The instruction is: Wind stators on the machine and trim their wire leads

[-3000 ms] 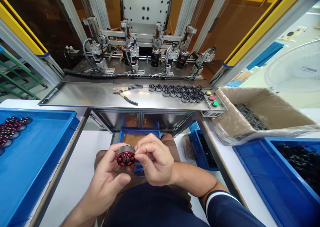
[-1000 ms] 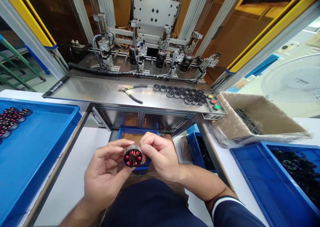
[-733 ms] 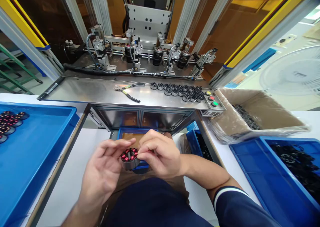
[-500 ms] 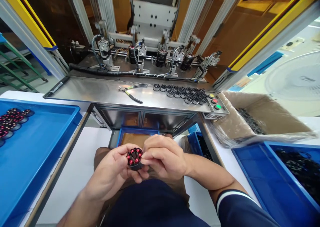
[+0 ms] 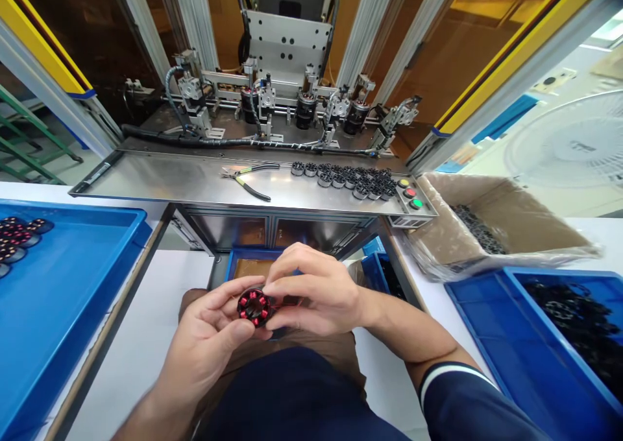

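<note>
A round black part with red windings (image 5: 255, 307) is held over my lap, its open face tilted up toward the camera. My left hand (image 5: 214, 324) grips it from the left, with the thumb along its lower edge. From the right, the fingers of my right hand (image 5: 314, 288) are pinched at the part's right edge. Thin red strands show between those fingers; their ends are hidden. On the metal shelf (image 5: 180, 178) beyond lie pliers (image 5: 250, 180) with spread handles and, to their right, a cluster of black rings (image 5: 350, 178).
Ahead stands a machine fixture (image 5: 305, 107) with several clamps. A blue tray (image 5: 87, 285) with wound parts is at the left. Yellow, red and green buttons (image 5: 409, 193), a lined carton (image 5: 530, 227) and a blue bin (image 5: 487, 311) of black parts are at the right.
The wound part has moved slightly left and turned its face more toward the camera. My right hand's fingers have spread more around its edge. The whole view has shifted a little.
</note>
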The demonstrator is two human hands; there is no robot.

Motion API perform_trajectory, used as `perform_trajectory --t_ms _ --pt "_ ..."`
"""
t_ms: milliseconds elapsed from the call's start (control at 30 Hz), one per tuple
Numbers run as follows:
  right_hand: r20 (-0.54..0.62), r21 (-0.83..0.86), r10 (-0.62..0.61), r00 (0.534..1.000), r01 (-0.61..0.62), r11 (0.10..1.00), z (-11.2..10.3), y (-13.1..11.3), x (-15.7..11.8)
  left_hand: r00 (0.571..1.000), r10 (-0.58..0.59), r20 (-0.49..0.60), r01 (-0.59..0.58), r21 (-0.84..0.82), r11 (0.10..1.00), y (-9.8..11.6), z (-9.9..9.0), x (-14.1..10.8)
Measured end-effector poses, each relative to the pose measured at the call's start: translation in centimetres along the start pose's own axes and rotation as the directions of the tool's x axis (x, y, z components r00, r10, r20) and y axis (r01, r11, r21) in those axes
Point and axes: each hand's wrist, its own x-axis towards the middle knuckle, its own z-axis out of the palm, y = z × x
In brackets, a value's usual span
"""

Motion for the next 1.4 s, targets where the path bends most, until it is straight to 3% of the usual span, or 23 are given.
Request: perform_trajectory --t_ms 100,233,400,533,600,667,733,800,967,1067,1133,1167,1233,1267,1333,1367,1400 --pt "-0.012 -0.034 -0.033 0.999 0.033 0.999 0.0 -0.1 0.2 0.998 -0.017 -0.058 0.015 -0.027 1.0 0.0 0.1 -0.1" --pt "-0.003 -0.072 -0.054 0.999 0.054 0.996 0.1 -0.5 0.4 0.998 -0.009 0.061 0.011 -0.048 0.999 0.0 -0.4 0.0" --pt "-0.029 -0.113 0.141 0.99 -0.143 0.983 0.3 -1.7 0.8 0.983 0.176 0.045 -0.172 -0.08 0.982 0.1 -0.3 0.0" --pt "-0.005 0.023 0.25 0.968 -0.25 0.968 0.3 -2.0 1.2 0.953 0.303 0.03 -0.292 -0.186 0.938 0.2 -0.6 0.4" --pt "0.017 0.098 0.226 0.974 -0.227 0.969 0.3 -1.9 1.4 0.97 0.229 0.082 -0.212 -0.179 0.961 0.4 -0.8 0.9" --pt "0.031 0.131 0.184 0.982 -0.187 0.974 0.2 -1.8 1.5 0.968 0.034 0.247 -0.003 -0.126 0.992 0.6 -0.7 1.3" --pt "0.039 0.116 0.156 0.987 -0.16 0.98 0.1 -1.8 1.5 0.899 -0.136 0.416 0.177 -0.061 0.982 0.7 -0.6 1.5" --pt "0.03 0.07 0.149 0.988 -0.151 0.986 -0.1 -1.9 1.5 0.873 -0.149 0.465 0.198 -0.058 0.979 0.7 -0.4 1.4" --pt "-0.033 -0.04 0.225 0.974 -0.226 0.973 -0.2 -2.5 1.5 0.965 0.062 0.256 -0.027 -0.14 0.99 0.6 -0.4 0.7" --pt "-0.077 -0.005 0.281 0.956 -0.283 0.959 0.1 -2.5 1.5 0.961 0.242 0.138 -0.209 -0.215 0.954 0.5 -0.5 0.6" --pt "-0.086 0.059 0.279 0.957 -0.274 0.96 0.2 -2.5 1.6 0.95 0.3 0.086 -0.269 -0.265 0.926 0.5 -0.5 1.0" --pt "-0.079 0.092 0.266 0.961 -0.259 0.962 0.2 -2.4 1.6 0.955 0.282 0.088 -0.25 -0.268 0.931 0.5 -0.5 1.2" --pt "-0.043 0.135 0.233 0.971 -0.226 0.965 0.2 -2.3 1.7 0.968 0.124 0.217 -0.076 -0.216 0.973 0.6 -0.5 1.6" --pt "-0.027 0.141 0.219 0.975 -0.214 0.967 0.1 -2.3 1.7 0.947 0.008 0.321 0.048 -0.168 0.985 0.7 -0.5 1.8" --pt "-0.011 0.138 0.203 0.979 -0.2 0.97 -0.1 -2.4 1.7 0.856 -0.154 0.493 0.226 -0.09 0.97 0.7 -0.5 1.7" --pt "-0.018 0.135 0.197 0.98 -0.193 0.972 -0.1 -2.4 1.7 0.831 -0.166 0.53 0.244 -0.08 0.966 0.7 -0.5 1.6" --pt "-0.029 0.134 0.197 0.98 -0.192 0.972 -0.2 -2.5 1.6 0.837 -0.144 0.528 0.223 -0.09 0.971 0.7 -0.4 1.4"
